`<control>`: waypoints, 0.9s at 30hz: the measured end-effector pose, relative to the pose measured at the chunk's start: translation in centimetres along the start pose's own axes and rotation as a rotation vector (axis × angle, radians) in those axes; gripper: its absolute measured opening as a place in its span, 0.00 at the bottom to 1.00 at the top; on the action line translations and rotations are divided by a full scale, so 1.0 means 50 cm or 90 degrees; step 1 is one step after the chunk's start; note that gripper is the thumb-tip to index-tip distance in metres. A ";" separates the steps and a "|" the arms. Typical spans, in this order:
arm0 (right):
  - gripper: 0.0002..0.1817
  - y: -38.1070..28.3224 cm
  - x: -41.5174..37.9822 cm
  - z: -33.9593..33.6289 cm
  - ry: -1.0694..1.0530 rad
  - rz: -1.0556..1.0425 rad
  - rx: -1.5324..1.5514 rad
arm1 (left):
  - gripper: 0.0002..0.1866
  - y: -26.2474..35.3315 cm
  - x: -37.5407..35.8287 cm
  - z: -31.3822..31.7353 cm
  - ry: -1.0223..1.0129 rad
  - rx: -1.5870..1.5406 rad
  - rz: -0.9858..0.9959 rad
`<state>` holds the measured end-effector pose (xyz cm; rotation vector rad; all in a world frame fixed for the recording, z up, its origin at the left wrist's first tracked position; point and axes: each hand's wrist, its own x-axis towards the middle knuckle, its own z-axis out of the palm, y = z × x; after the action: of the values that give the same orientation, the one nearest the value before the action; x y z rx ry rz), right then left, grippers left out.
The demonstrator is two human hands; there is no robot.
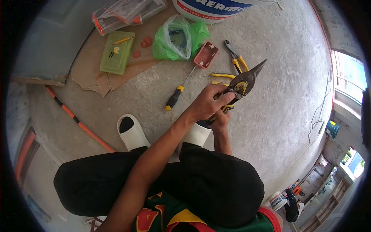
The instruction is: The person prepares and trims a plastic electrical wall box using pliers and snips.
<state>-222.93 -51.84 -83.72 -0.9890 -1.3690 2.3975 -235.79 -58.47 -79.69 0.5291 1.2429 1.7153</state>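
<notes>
A pair of tin snips [254,80] with dark blades and a yellow pivot plate is in my two hands, its blades pointing up and to the right. My left hand [208,101] is closed around it near the pivot, the thumb lying on the plate. Lower down, my right hand [221,119] wraps the handles, with its fingers partly hidden. Just beyond the snips lie yellow-handled pliers [236,60] on the floor. Another yellow handle [223,75] shows beside them, partly covered. A screwdriver [175,97] lies to the left, its shaft reaching towards a red electrical box [206,55].
Cardboard [91,75] carries a green plastic case [118,52] with a pencil on it. Near it are a green plastic bag [162,42], a clear zip bag [129,15] and a paint bucket [210,9]. Orange tubing [83,125] runs left of my white shoes [133,131].
</notes>
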 end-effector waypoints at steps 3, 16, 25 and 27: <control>0.25 -0.005 -0.002 -0.002 -0.008 -0.030 0.010 | 0.21 0.006 -0.002 0.016 0.018 0.042 -0.032; 0.20 -0.034 0.001 0.020 0.113 -0.064 -0.179 | 0.37 0.028 0.000 0.032 0.230 0.516 0.267; 0.15 0.007 0.030 0.056 0.137 -0.167 -0.245 | 0.33 -0.008 0.031 -0.021 0.200 0.632 0.201; 0.17 -0.008 0.020 0.069 0.140 -0.114 -0.265 | 0.33 -0.021 0.031 -0.023 0.210 0.616 0.171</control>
<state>-225.96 -53.48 -82.65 -1.1276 -1.8223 1.8516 -236.99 -57.66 -81.35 1.0270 2.3342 1.3415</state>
